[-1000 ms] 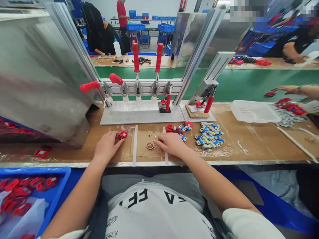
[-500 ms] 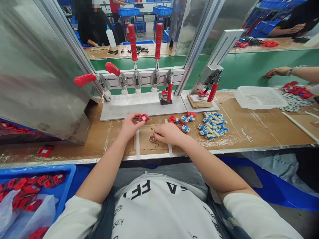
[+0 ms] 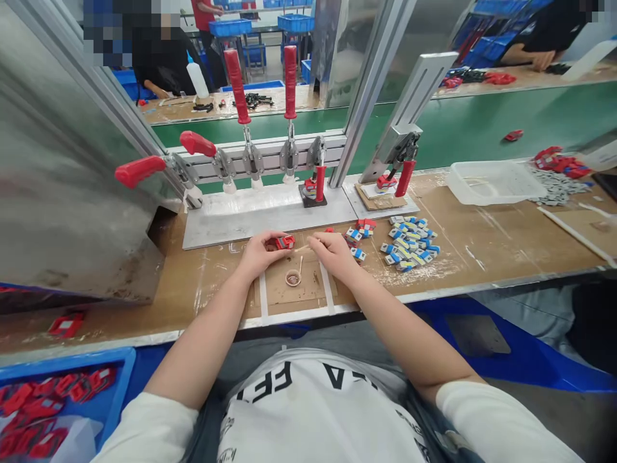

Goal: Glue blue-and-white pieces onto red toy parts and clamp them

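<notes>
My left hand (image 3: 263, 254) is closed around a small red plastic part (image 3: 285, 242) above the cardboard work area. Between the fingertips of my right hand (image 3: 332, 254) is a thin wooden stick (image 3: 302, 248), its tip pointing left towards the red part; whether it touches I cannot tell. Below both hands a small round dish (image 3: 293, 278) sits on the cardboard, with a second thin stick (image 3: 301, 263) leaning in it. Just beyond my right hand lie several red parts (image 3: 366, 224) and blue-and-white blocks (image 3: 357, 253).
Toggle clamps with red handles (image 3: 290, 83) stand behind a metal plate (image 3: 241, 218). More blue-and-white blocks (image 3: 409, 243) are piled to the right, near a clear plastic tray (image 3: 496, 183). A blue bin (image 3: 126, 379) of red parts stands lower left. Co-workers sit across the bench.
My right hand has risen from the dish and now holds the stick near the red part. The view has shifted slightly. At far right, a co-worker's hand has left a red piece on the green surface.
</notes>
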A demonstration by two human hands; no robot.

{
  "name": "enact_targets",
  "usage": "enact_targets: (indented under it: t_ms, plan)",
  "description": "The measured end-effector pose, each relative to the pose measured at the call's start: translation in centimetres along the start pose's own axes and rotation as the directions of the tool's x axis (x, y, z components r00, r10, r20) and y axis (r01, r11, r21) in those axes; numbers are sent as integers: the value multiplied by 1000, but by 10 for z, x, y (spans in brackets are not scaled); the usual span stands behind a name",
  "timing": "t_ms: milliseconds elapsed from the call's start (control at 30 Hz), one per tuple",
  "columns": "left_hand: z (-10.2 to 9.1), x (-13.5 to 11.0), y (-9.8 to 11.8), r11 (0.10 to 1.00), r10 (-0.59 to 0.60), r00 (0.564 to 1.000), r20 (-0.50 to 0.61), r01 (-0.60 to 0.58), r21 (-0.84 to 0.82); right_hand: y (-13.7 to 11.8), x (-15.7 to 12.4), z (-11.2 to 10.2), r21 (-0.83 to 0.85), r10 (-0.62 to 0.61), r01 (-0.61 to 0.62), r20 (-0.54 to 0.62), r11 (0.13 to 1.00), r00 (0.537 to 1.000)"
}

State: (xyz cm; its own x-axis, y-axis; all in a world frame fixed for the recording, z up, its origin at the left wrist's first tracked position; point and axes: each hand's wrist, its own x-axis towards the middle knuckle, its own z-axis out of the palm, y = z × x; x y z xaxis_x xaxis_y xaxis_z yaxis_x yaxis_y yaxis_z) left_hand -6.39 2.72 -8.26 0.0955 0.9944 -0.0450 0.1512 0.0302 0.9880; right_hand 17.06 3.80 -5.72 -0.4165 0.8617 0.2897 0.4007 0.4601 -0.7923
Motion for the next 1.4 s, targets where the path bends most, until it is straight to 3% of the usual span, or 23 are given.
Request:
enact_targets:
  t_ms: [100, 500, 700, 1000, 1267, 1400]
  plan:
    - [1, 1, -1, 1000, 3, 1000, 26, -3, -9, 2, 11, 3, -65, 42, -48, -86, 997, 995]
    - [1, 1, 0, 986, 131, 990, 52, -136, 100, 2, 18, 10, -197, 44, -47, -21, 979, 999]
    - [2, 1, 2, 987, 128, 991, 35, -131, 88, 2, 17, 8, -217, 56, -50, 19, 975, 998]
    - [3, -1, 4, 985, 151, 988, 36, -153, 74, 6, 18, 7, -250, 19, -45, -104, 967, 994]
    - [4, -3, 5, 978, 164, 984, 66, -171, 121, 3, 16, 7, -128, -63, 66, 29, 990, 998]
    - [3, -1, 2, 984, 147, 989, 17, -148, 101, -2, 4, 1, -157, -80, 86, 43, 984, 996]
